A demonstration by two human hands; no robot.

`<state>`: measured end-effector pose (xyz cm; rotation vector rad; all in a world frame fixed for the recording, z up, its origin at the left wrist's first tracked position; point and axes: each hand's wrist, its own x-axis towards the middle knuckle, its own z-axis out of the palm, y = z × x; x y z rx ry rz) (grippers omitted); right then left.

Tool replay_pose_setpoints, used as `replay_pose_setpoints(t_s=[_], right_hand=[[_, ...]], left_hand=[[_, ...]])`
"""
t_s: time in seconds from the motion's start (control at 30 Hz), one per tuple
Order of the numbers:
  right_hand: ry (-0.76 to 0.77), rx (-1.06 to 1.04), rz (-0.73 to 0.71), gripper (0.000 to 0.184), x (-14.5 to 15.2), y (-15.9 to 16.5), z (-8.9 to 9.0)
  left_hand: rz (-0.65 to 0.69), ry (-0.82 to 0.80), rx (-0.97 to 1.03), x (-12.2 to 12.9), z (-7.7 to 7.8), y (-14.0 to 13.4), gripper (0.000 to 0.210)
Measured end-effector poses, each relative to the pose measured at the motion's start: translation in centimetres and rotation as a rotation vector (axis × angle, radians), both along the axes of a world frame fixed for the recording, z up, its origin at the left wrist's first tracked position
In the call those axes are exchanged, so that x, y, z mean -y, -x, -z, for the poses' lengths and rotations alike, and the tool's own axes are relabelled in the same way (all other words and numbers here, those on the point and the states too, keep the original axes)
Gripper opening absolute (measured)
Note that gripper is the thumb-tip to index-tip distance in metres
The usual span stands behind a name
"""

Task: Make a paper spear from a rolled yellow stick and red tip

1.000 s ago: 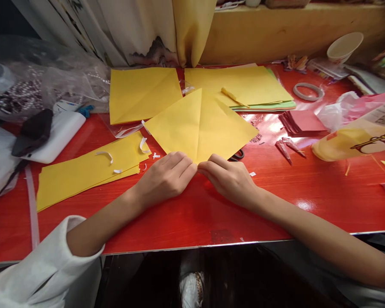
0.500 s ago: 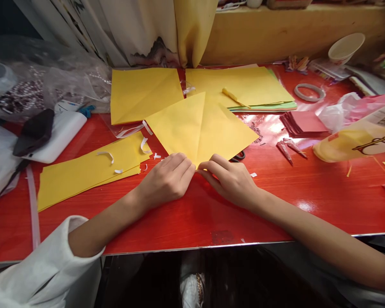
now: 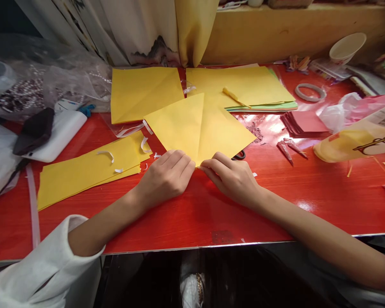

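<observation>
A yellow paper sheet (image 3: 182,124) with a crease down its middle lies corner-on at the centre of the red table. My left hand (image 3: 168,173) grips its near edge just left of the crease, fingers closed. On the other side of the crease my right hand (image 3: 232,177) pinches the same near corner between thumb and fingers. The fingertips of both hands almost meet there and cover the corner's tip. Black scissor handles (image 3: 239,155) show partly from under the sheet, beside my right hand.
Behind lie another yellow sheet (image 3: 144,94) and a stack of coloured paper (image 3: 237,83). Yellow strips (image 3: 90,171) with white scraps are at left, near a phone (image 3: 35,132). At right are dark red paper squares (image 3: 304,122), folded red pieces (image 3: 290,150), a tape roll (image 3: 310,92) and a yellow bottle-like container (image 3: 356,137).
The yellow sheet has shifted very slightly to the left, and its near corner sits a little farther from me. Both hands keep their hold on it.
</observation>
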<state>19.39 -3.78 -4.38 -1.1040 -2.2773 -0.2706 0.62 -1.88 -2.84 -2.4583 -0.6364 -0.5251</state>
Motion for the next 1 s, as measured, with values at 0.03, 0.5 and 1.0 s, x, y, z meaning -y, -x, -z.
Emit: replay_pose_setpoints(t_s=[0.03, 0.5, 1.0], right_hand=[[-0.005, 0.003, 0.000, 0.023, -0.03, -0.02, 0.03], [-0.036, 0.091, -0.038, 0.020, 0.05, -0.29, 0.06], [-0.089, 0.088, 0.033, 0.025, 0.18, -0.03, 0.10]], left_hand=[[0.002, 0.001, 0.002, -0.01, -0.01, -0.01, 0.012], [0.034, -0.012, -0.015, -0.03, 0.00, -0.06, 0.013], [0.036, -0.032, -0.010, 0.02, -0.11, 0.03, 0.016]])
